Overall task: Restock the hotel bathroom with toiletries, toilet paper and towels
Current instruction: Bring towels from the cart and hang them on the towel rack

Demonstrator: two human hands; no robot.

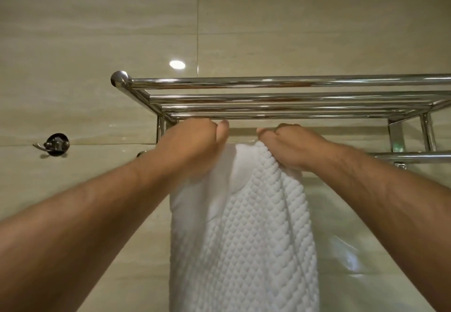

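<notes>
1. A white towel (246, 226) with a raised, quilted diamond texture hangs straight down in the middle of the view; its top edge is gathered at the two hands, and its lower end runs out of the bottom of the frame.
2. The left hand (195, 145) is curled closed on the towel's upper left corner; its fingers (222, 131) are folded in tight with the thumb pressed against them, and the cloth bunches under the palm.
3. The right hand (290, 145) is likewise closed on the upper right corner; the knuckles face up, the fingertips are tucked into the fabric, and the towel falls from beneath the heel of the hand.
4. Both bare forearms reach up and in from the lower corners; the hands sit near each other with a small gap between them.
5. Just above the hands is a chrome towel rack (280, 96) of several parallel bars fixed to the tiled wall (97, 30); the hands are right under its front bars; whether they touch cannot be told.
6. A lower rail (415, 157) shows at the right, behind the right forearm; whether the towel is draped over it is hidden by the hands.
7. A dark metal wall hook (55, 145) is mounted well to the left of the rack.
</notes>
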